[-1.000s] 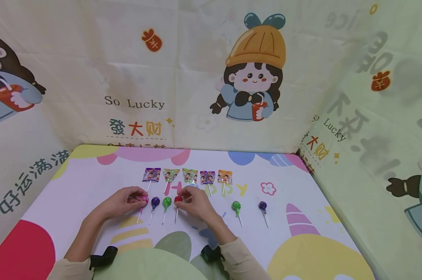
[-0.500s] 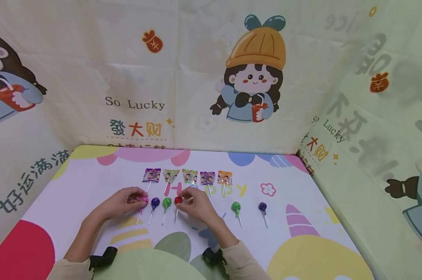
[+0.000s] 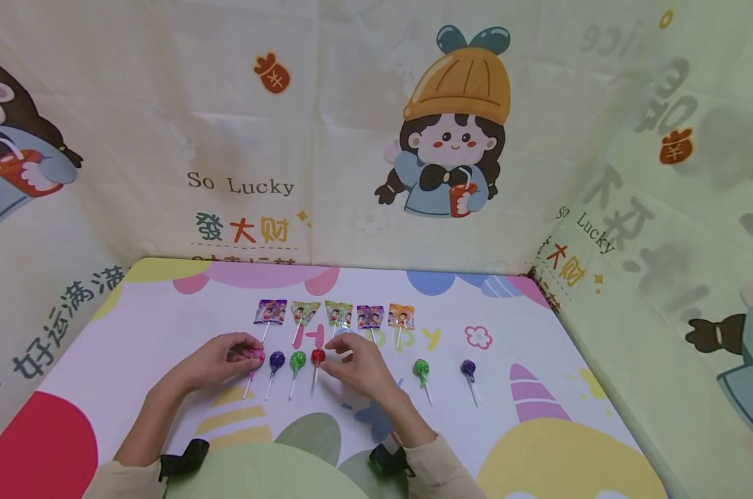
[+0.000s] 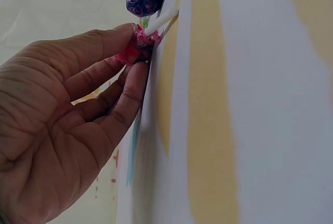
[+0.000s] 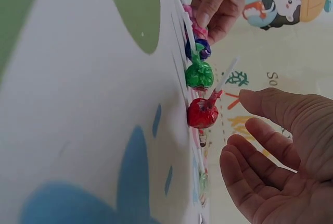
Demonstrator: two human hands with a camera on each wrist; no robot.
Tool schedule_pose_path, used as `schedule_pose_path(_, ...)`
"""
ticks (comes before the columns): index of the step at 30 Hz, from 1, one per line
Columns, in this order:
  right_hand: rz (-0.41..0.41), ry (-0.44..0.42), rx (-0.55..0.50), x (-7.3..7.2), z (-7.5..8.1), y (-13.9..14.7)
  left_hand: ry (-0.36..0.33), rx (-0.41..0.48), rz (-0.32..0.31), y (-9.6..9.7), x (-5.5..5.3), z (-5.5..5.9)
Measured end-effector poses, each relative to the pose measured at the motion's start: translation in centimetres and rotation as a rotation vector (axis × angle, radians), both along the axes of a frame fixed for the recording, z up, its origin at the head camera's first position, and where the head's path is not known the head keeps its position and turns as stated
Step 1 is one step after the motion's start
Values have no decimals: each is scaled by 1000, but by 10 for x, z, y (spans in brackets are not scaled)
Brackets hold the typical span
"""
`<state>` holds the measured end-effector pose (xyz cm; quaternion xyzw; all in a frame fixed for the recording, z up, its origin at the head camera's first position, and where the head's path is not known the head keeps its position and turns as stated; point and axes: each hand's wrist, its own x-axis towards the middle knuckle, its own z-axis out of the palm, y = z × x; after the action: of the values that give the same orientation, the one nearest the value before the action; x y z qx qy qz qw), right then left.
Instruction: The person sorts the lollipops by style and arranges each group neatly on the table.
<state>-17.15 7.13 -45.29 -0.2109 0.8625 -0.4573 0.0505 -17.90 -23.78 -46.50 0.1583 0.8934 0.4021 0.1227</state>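
Note:
My left hand (image 3: 220, 359) pinches the head of a pink lollipop (image 4: 135, 52) between thumb and fingers, at the left end of the near row. To its right lie a purple lollipop (image 3: 277, 360), a green lollipop (image 3: 298, 360) and a red lollipop (image 3: 317, 356), their sticks pointing toward me. Just right of the red one is my right hand (image 3: 359, 366), empty. In the right wrist view its thumb and fingers are spread apart, with a gap between them and the red head.
Behind, a far row of flat wrapped lollipops runs from a purple packet (image 3: 270, 312) to an orange packet (image 3: 401, 316). Farther right lie another green lollipop (image 3: 421, 369) and a dark purple lollipop (image 3: 469, 369). Printed cloth walls (image 3: 351, 138) border the patterned table (image 3: 183, 305).
My right hand has let go of the red lollipop and drawn slightly right, its fingers parting. The left hand stays on the pink lollipop.

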Motion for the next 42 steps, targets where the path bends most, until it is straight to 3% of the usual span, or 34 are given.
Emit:
schedule_pose_path(15,-20,1,1,6,-1,25,1,-1,-1,-1,0,-2)
schedule_pose_path(29,-35,57,-26,12,0,48,-10,-8,17,1,1,-2)
schedule_pose_path(42,-65,69,-29,12,-2,70,15,5,-4,0,0,-4)
